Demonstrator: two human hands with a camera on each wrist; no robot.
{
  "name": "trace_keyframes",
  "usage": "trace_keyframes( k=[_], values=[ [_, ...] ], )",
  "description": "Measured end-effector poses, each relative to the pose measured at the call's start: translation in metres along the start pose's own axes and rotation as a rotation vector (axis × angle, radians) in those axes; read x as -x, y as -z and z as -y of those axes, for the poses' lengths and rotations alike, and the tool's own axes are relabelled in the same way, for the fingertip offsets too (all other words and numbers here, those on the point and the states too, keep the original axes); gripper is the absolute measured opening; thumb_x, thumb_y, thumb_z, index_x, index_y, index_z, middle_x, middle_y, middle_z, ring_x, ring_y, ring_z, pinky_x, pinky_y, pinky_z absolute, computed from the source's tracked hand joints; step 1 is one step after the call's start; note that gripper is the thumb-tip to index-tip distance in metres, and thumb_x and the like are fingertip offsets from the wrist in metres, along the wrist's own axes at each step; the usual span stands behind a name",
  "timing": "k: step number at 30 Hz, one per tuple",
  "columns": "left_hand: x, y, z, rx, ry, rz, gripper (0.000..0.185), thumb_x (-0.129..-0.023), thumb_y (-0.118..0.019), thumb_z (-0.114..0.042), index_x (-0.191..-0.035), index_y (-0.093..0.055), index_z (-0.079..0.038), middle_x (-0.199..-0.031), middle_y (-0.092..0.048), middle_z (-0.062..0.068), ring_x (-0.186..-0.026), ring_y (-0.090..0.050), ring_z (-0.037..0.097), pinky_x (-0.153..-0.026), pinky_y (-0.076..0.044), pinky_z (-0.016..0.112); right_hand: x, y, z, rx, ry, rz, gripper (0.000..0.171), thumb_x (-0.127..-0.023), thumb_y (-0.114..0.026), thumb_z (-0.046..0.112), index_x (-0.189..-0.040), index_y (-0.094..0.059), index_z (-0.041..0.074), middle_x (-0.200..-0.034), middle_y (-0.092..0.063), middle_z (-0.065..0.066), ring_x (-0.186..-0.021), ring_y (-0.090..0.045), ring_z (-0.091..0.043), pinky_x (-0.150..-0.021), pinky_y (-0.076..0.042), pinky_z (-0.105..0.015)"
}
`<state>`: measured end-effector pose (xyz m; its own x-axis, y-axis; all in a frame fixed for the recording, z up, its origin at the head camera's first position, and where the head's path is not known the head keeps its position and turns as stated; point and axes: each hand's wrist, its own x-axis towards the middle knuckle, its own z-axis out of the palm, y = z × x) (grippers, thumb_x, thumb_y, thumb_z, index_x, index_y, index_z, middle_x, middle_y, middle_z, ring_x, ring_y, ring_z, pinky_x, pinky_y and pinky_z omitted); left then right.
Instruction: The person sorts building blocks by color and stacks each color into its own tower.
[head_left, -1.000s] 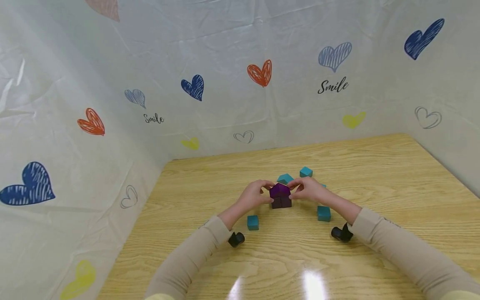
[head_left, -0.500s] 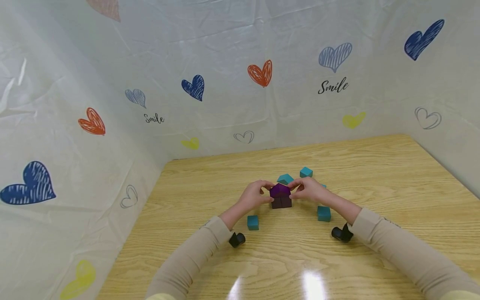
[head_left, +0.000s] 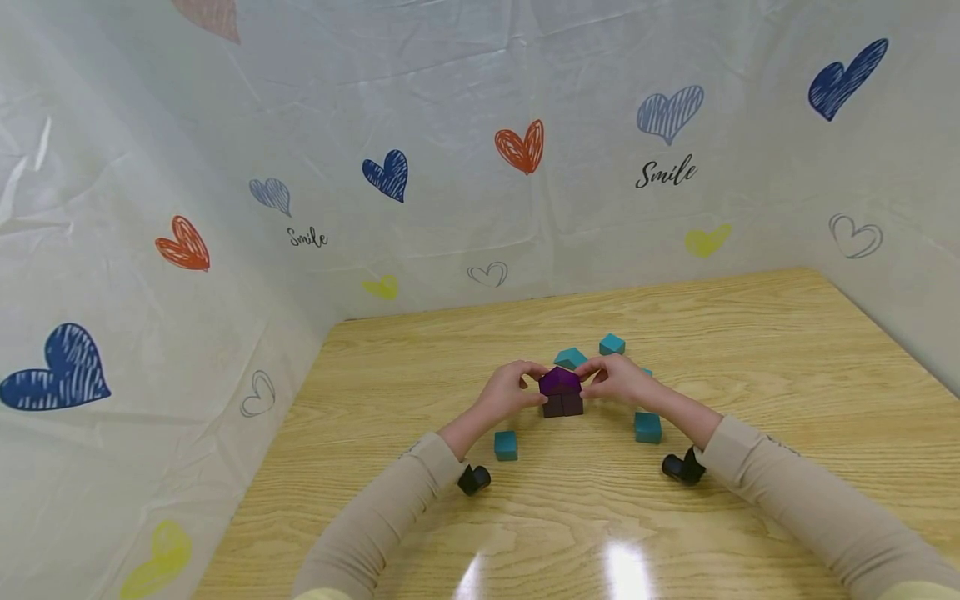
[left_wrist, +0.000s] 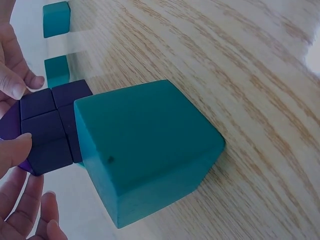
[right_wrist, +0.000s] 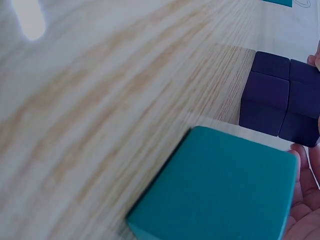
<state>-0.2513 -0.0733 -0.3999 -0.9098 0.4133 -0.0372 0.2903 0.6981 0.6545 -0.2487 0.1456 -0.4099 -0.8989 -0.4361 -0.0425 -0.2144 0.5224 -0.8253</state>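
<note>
A small stack of purple blocks (head_left: 560, 382) stands on the wooden table, its upper part sloped and brighter, with dark purple cubes (head_left: 562, 406) side by side beneath. My left hand (head_left: 512, 390) pinches it from the left, thumb at the front and fingers behind. From the right, my right hand (head_left: 611, 377) pinches the same stack. In the left wrist view, seams divide the dark purple cubes (left_wrist: 47, 127) and a thumb (left_wrist: 14, 151) lies on them. The right wrist view shows the cubes (right_wrist: 267, 97) close to the tabletop.
A teal cube (head_left: 506, 445) sits near my left wrist, another teal cube (head_left: 647, 427) beneath my right forearm. Behind the stack lie a teal block (head_left: 570, 357) and a further teal block (head_left: 612, 343). White sheeting with printed hearts (head_left: 519, 147) hangs around the wooden table (head_left: 420, 350).
</note>
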Motion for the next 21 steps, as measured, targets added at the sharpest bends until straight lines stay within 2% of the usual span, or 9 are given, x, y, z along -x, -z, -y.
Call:
trace_keyframes(
  k=[7, 13, 17, 21],
  values=[
    [0.000, 0.000, 0.000, 0.002, -0.001, -0.004, 0.036, -0.079, -0.072, -0.014, -0.114, -0.063, -0.011, -0.106, -0.063, 0.003, -0.088, -0.052, 0.017, -0.076, -0.043, 0.026, 0.000, 0.000, 0.001, -0.003, 0.007, -0.003, 0.035, -0.083, -0.065, 0.006, -0.113, -0.058, -0.009, -0.093, -0.062, -0.016, -0.077, -0.059, -0.020, -0.067, -0.049, -0.029],
    [0.002, 0.007, 0.006, 0.042, -0.016, 0.020, 0.054, -0.077, -0.074, -0.019, -0.127, -0.054, -0.013, -0.115, -0.059, 0.007, -0.092, -0.051, 0.022, -0.076, -0.044, 0.030, 0.006, 0.011, 0.003, 0.004, 0.020, -0.031, 0.039, -0.083, -0.066, 0.009, -0.116, -0.056, -0.009, -0.105, -0.060, -0.022, -0.083, -0.060, -0.022, -0.070, -0.050, -0.031],
    [0.012, 0.020, 0.015, 0.089, -0.043, 0.004, 0.056, -0.079, -0.071, -0.017, -0.131, -0.050, -0.010, -0.118, -0.057, 0.014, -0.094, -0.051, 0.030, -0.076, -0.044, 0.035, 0.019, 0.027, 0.003, 0.018, 0.016, -0.079, 0.040, -0.084, -0.065, 0.012, -0.117, -0.056, -0.008, -0.109, -0.059, -0.024, -0.084, -0.057, -0.021, -0.070, -0.049, -0.030],
    [0.028, 0.030, 0.026, 0.116, -0.056, 0.004, 0.052, -0.081, -0.069, -0.013, -0.129, -0.050, -0.005, -0.116, -0.057, 0.018, -0.096, -0.051, 0.035, -0.078, -0.043, 0.036, 0.036, 0.040, 0.003, 0.055, 0.018, -0.105, 0.039, -0.085, -0.065, 0.014, -0.116, -0.057, -0.007, -0.109, -0.059, -0.024, -0.086, -0.057, -0.020, -0.069, -0.049, -0.027]
  ],
)
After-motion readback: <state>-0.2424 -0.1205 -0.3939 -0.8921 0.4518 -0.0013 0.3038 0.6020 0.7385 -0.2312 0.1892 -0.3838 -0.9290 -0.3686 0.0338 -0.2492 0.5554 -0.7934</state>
